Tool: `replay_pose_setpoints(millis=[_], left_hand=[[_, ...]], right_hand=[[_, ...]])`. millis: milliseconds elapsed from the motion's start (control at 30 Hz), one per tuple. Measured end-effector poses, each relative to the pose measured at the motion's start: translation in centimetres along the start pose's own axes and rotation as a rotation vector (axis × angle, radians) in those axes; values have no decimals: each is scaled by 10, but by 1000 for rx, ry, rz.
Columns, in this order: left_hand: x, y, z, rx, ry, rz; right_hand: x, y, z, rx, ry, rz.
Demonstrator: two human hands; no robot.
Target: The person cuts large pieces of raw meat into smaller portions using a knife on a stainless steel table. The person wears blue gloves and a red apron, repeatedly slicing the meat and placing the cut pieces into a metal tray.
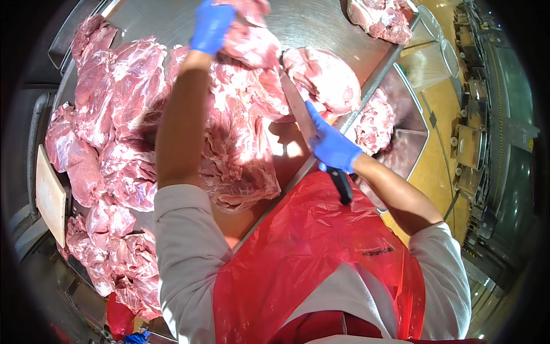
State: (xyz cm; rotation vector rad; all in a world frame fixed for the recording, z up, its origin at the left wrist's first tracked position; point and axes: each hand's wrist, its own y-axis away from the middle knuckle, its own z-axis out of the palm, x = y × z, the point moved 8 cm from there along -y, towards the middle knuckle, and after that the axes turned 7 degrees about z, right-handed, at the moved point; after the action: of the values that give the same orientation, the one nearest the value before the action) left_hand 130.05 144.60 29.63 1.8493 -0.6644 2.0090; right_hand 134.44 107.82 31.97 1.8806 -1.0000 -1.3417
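At the top of the view my left hand, in a blue glove, grips the side of a raw piece of meat; its fingertips are partly hidden. My right hand, also gloved in blue, is closed around a knife. The black handle sticks out below the fist, and the long blade points up and left, between the gripped piece and a rounded cut of meat. Below my left hand, a large spread of raw meat lies near the table edge, partly covered by my forearm.
More raw meat covers the left of the steel table. Another cut lies top right. Beyond the right table edge stands a metal bin with meat trimmings. A pale board stands at far left.
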Motion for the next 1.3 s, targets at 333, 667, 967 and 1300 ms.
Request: replay_pose_setpoints(millis=[333,667,967,1300], left_hand=[[-2,89,92,-416,-1346,1006],[-61,73,125,-963,-1868,457],[-22,89,107,-958,-1601,614],[35,88,69,-846,-1523,687]], right_hand=[[34,-30,-66,326,-590,-479],[-13,-46,-61,42,-575,-385],[-44,-63,11,11,-61,-330],[-1,-81,57,239,293,-376]])
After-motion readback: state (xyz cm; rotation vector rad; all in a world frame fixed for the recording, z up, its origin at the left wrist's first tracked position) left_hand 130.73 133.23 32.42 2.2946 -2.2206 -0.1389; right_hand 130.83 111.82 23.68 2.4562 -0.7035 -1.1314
